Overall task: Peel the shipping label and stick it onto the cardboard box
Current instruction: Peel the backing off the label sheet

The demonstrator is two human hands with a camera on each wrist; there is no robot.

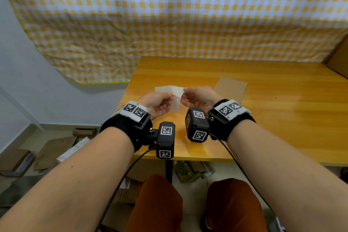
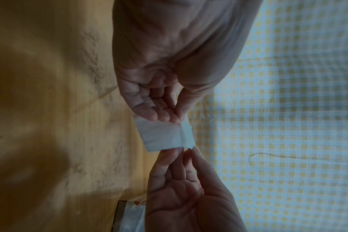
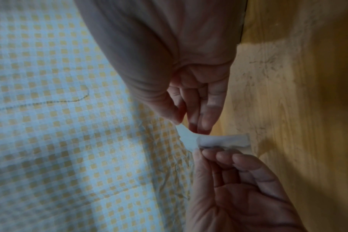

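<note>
I hold a small white shipping label (image 1: 176,102) up over the wooden table (image 1: 282,118), between both hands. My left hand (image 1: 172,95) pinches one edge with thumb and fingers. My right hand (image 1: 183,91) pinches the opposite edge. The sheet is splitting into two layers: a wider white piece (image 2: 161,136) and a thin strip (image 3: 187,136) that bends away from it. In the left wrist view my left hand (image 2: 178,120) and right hand (image 2: 187,150) face each other across the label. A flat brown cardboard box (image 1: 230,88) lies on the table just behind my right hand.
A yellow-and-white checked cloth (image 1: 169,15) hangs behind the table. Another brown cardboard piece (image 1: 339,60) stands at the far right edge. Boxes and papers (image 1: 56,149) litter the floor to the left. The table's front edge (image 1: 188,159) runs just below my wrists.
</note>
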